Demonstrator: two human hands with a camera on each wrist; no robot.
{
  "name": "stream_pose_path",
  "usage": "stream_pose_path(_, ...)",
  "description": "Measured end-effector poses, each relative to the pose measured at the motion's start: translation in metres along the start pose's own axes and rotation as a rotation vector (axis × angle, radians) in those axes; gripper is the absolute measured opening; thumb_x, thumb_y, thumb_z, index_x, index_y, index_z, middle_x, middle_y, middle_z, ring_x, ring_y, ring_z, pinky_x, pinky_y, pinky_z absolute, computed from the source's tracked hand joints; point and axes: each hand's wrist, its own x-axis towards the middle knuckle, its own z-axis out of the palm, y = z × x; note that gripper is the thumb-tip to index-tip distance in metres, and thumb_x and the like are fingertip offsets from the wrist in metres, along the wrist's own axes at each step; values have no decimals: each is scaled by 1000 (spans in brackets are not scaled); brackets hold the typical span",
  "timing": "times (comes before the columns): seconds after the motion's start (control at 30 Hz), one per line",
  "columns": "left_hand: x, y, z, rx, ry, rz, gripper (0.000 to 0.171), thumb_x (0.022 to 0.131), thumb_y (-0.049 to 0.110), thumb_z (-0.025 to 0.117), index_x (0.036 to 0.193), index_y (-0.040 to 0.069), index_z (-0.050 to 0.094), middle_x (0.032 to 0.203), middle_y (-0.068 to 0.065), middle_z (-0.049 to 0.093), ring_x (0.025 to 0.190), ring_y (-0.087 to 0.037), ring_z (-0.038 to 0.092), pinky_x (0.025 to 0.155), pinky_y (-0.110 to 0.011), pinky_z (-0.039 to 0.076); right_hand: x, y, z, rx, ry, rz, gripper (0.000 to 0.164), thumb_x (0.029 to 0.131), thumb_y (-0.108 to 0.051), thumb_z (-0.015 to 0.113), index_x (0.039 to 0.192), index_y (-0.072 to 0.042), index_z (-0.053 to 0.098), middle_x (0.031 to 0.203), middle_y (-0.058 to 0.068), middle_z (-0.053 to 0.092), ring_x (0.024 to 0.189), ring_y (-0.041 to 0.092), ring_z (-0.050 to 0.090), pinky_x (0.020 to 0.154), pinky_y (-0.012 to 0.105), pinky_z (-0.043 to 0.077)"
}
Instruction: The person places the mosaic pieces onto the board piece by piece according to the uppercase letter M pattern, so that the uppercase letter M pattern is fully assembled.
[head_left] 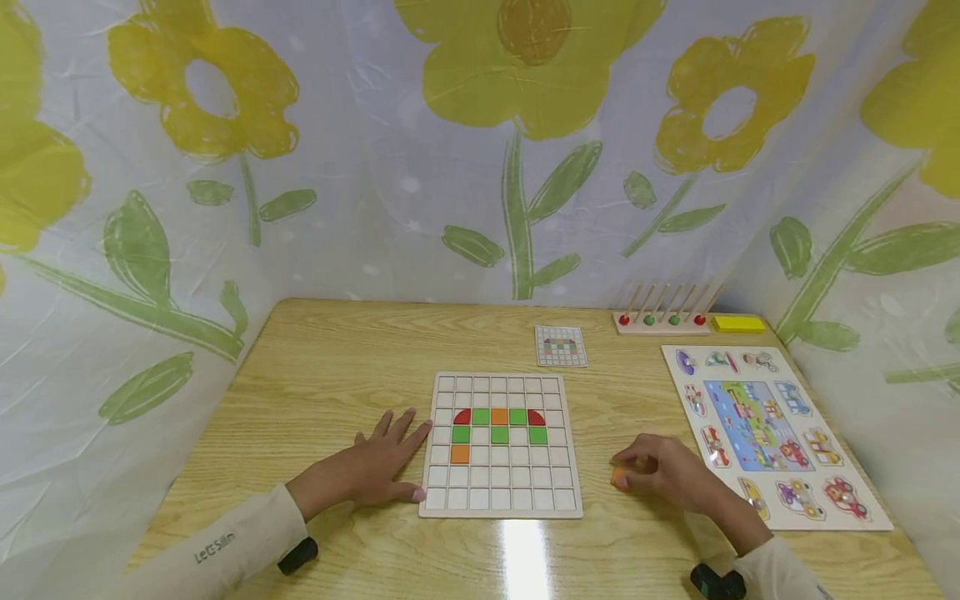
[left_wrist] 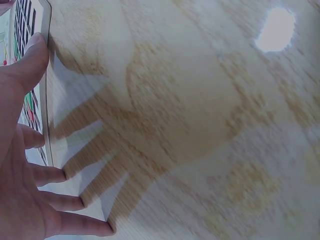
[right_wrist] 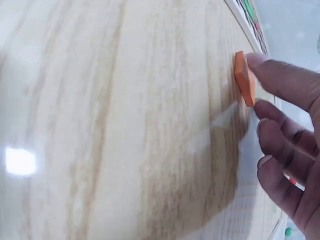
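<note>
A square wooden grid board (head_left: pixel 517 498) lies on the table, with red rounded tiles (head_left: pixel 462 417), green square tiles (head_left: pixel 461 434) and orange square tiles (head_left: pixel 460 454) in some cells of its upper and middle rows. Along the board's left edge my left hand (head_left: pixel 378 467) rests with fingers spread, thumb and a fingertip touching the rim. To the right of the board, my right hand (head_left: pixel 667 473) pinches a loose orange square tile (right_wrist: pixel 244 80) between thumb and finger. That tile stands tilted at the tabletop, partly hidden by the fingers in the head view.
Behind the board lies a small pattern card (head_left: pixel 561 347). A picture puzzle board (head_left: pixel 817 492) lies to the right. At the back right are a peg rack (head_left: pixel 660 328) with red and green beads and a yellow block (head_left: pixel 738 324). A flowered curtain (head_left: pixel 360 167) surrounds the table.
</note>
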Motion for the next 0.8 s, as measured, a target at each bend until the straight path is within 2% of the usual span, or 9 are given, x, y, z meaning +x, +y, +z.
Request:
stream_pose_path(0.13, -2, 1, 0, -7, 3, 4, 100, 89, 64, 64, 162, 12, 19, 166, -26, 10, 148, -58, 11, 98, -82, 28, -2, -1, 0, -8, -15, -1, 29, 85, -34, 80, 107, -16, 78, 91, -11, 68, 71, 3, 45, 60, 23, 38)
stream_pose_path(0.37, -3, 1, 1, -11, 4, 9, 99, 90, 63, 63, 162, 12, 19, 166, -26, 10, 148, -58, 11, 98, -82, 28, -2, -1, 1, 22, -41, -26, 26, 87, -30, 79, 106, -12, 80, 92, -9, 67, 77, -2, 54, 66, 22, 45)
stream_pose_path(0.53, -2, 0, 2, -5, -2, 8, 99, 90, 63, 63, 162, 14, 17, 167, -24, 9, 149, -57, 9, 99, -81, 28, -2, -1, 0, 24, -48, -20, 26, 87, -30, 79, 106, -12, 80, 90, -9, 66, 74, -1, 51, 63, 21, 43)
stream_pose_path(0.7, 0, -2, 3, 8, -2, -1, 99, 89, 64, 62, 163, 15, 17, 167, -24, 9, 149, -56, 9, 100, -81, 27, -1, -3, -2, 50, -56, -49, 26, 88, -28, 78, 106, -9, 79, 91, -6, 67, 79, 0, 56, 67, 22, 47)
stream_pose_path(0.8, 2, -3, 2, 10, -5, -3, 99, 90, 63, 62, 163, 15, 16, 167, -24, 8, 149, -56, 8, 101, -81, 27, 0, -3, -3, 77, -65, -60, 26, 89, -26, 78, 106, -7, 79, 92, -3, 67, 78, 0, 55, 66, 22, 47)
